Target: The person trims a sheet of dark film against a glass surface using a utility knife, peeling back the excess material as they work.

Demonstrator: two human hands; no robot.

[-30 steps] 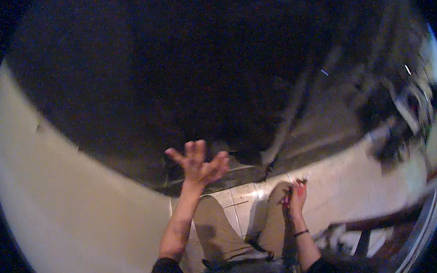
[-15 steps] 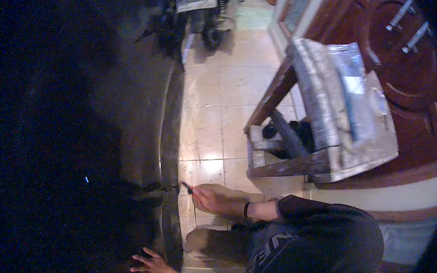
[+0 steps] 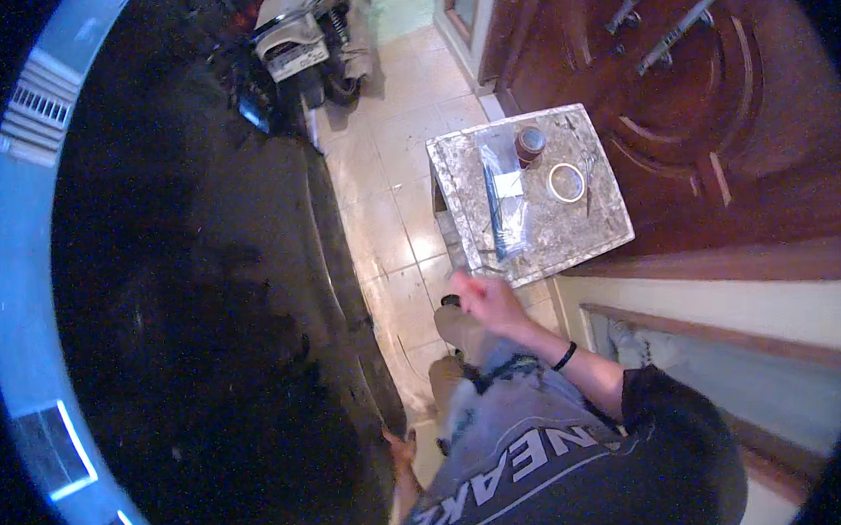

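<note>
My right hand (image 3: 487, 305) is closed, held just off the near corner of a paint-spattered table (image 3: 557, 232). A bit of red shows between its fingers, seemingly a small red-handled tool, but blur hides its shape. Low in the picture, my left hand (image 3: 402, 449) touches the lower edge of a large dark vehicle panel (image 3: 330, 267), its fingers lying against it. On the table are a clear plastic packet (image 3: 506, 210) with something long and blue inside, a roll of tape (image 3: 567, 183) and a small brown can or jar (image 3: 528, 143).
A parked motorcycle (image 3: 300, 50) stands at the far end of a narrow tiled floor (image 3: 381, 236). To the right is a carved brown wooden door (image 3: 662, 155) with metal handles (image 3: 675, 35). The dark vehicle bounds the left side.
My right hand has moved from beside the vehicle's edge to the table, to the right. My left hand, spread in the air before, now touches the vehicle. The view has shifted, showing the tabletop from above.
</note>
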